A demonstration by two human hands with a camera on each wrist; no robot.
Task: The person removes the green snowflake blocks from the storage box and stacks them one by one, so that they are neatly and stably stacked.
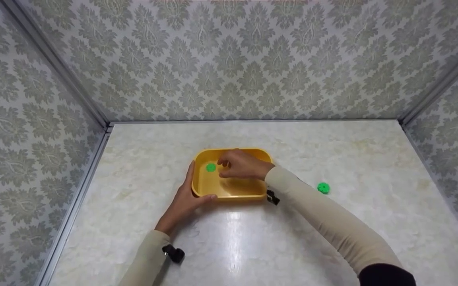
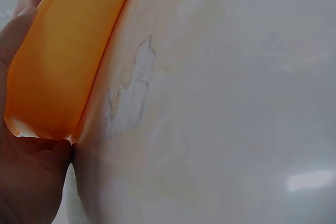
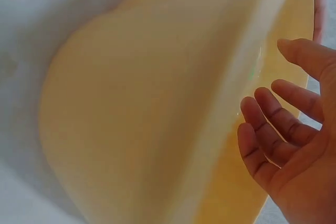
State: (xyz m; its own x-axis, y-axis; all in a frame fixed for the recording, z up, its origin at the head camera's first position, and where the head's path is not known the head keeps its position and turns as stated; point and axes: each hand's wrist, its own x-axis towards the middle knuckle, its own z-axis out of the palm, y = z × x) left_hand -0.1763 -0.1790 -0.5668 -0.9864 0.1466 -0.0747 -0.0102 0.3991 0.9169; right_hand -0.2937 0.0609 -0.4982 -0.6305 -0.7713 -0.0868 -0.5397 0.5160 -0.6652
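Observation:
A yellow plastic tray (image 1: 233, 196) with raised sides stands on the table. My left hand (image 1: 185, 198) grips its front left corner, thumb along the front rim and fingers on the left side. In the left wrist view the same hand (image 2: 31, 177) lies against the tray's outer wall (image 2: 68, 51). Above the tray's inside is my right hand (image 1: 245, 165), its fingers loosely bent. The right wrist view shows that hand (image 3: 294, 129) holding nothing, thumb apart from the fingers. A small green notched disc (image 1: 211, 167) lies in the tray, left of the right fingertips.
On the table right of the tray, beyond my right forearm, lies another green notched disc (image 1: 323, 188). The marbled tabletop (image 1: 141, 171) is bounded by patterned walls (image 1: 253, 59) at the back and both sides. Each wrist carries a black clip (image 1: 173, 253).

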